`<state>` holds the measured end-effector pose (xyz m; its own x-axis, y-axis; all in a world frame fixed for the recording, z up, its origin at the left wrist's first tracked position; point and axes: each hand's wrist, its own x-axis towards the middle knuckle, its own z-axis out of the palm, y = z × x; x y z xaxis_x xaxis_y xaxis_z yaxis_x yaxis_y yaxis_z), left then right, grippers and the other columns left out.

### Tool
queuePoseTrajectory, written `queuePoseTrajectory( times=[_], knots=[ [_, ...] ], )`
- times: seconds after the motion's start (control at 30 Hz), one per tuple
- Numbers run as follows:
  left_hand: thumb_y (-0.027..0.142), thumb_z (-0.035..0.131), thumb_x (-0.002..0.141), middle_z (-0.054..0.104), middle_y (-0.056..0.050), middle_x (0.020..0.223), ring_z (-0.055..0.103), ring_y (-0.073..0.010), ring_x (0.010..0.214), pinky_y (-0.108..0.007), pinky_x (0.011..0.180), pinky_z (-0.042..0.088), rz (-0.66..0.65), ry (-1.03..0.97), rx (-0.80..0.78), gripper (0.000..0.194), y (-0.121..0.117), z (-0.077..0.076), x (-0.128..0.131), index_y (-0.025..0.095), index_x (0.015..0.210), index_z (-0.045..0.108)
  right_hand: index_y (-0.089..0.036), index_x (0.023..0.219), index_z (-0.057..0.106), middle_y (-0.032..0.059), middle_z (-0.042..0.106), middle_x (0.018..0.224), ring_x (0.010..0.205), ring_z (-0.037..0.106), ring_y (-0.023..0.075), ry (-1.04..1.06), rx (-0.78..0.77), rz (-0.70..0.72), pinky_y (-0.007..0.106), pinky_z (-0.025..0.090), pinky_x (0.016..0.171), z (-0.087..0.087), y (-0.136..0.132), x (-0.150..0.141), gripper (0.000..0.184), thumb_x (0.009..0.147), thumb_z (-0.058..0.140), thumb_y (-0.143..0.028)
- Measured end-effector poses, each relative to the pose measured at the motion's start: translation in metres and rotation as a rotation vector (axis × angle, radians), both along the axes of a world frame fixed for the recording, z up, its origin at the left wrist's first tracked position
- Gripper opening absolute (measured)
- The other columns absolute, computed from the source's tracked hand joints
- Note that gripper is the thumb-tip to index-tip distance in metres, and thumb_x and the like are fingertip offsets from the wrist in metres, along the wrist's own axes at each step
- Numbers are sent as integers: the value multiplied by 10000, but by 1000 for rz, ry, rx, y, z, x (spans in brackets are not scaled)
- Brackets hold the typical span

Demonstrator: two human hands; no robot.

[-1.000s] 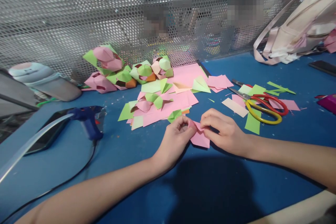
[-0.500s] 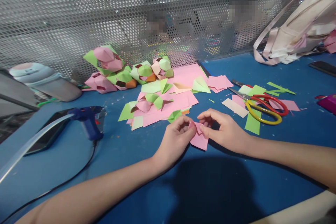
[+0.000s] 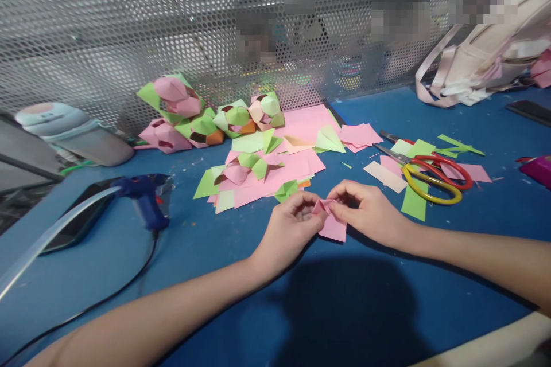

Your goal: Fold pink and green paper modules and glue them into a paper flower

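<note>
A small pink paper piece (image 3: 332, 225), partly folded, rests on the blue table (image 3: 344, 309) between my two hands. My left hand (image 3: 289, 229) pinches its left corner with curled fingers. My right hand (image 3: 369, 211) grips its upper right edge with thumb and fingertips. Just beyond the hands lies a heap of pink and green paper sheets (image 3: 267, 169) with a folded flower shape on top.
Red-and-yellow scissors (image 3: 430, 175) lie on paper scraps to the right. A blue glue gun (image 3: 144, 198) with its cord sits at left. Folded paper flowers (image 3: 206, 114) line the perforated metal screen (image 3: 172, 23). A pale bag (image 3: 491, 51) stands at far right.
Both hands kept hold of the pink piece and worked its top fold; the fingers shifted slightly and the paper turned a little on the table.
</note>
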<state>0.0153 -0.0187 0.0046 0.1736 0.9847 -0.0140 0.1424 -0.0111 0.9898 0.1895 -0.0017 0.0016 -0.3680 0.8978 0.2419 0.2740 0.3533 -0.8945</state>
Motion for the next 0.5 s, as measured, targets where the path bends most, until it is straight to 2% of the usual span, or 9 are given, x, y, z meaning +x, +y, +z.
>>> queuePoseTrajectory(
  times=[0.1,0.23,0.5],
  knots=[
    [255,658,768,596,1,775,535,-109,697,-211,637,439,-21,-10,-19,134,-2,3,1,162,856,616,-170,853,626,-14,634,751,661,557,92,-8,10,-11,205,440,602,0,1,1,77,849,565,-216],
    [320,573,850,647,-26,846,563,-141,800,-240,739,447,-45,68,43,175,-1,5,-2,169,864,660,-169,856,621,-15,629,747,669,558,93,1,-3,-3,205,438,603,0,1,2,85,858,559,-226],
    [304,575,857,663,-5,780,576,-135,743,-225,690,443,-28,168,130,178,1,3,-5,175,796,681,-166,856,627,1,628,769,692,559,105,-4,-12,9,219,443,610,-2,1,2,112,866,561,-256]
  ],
)
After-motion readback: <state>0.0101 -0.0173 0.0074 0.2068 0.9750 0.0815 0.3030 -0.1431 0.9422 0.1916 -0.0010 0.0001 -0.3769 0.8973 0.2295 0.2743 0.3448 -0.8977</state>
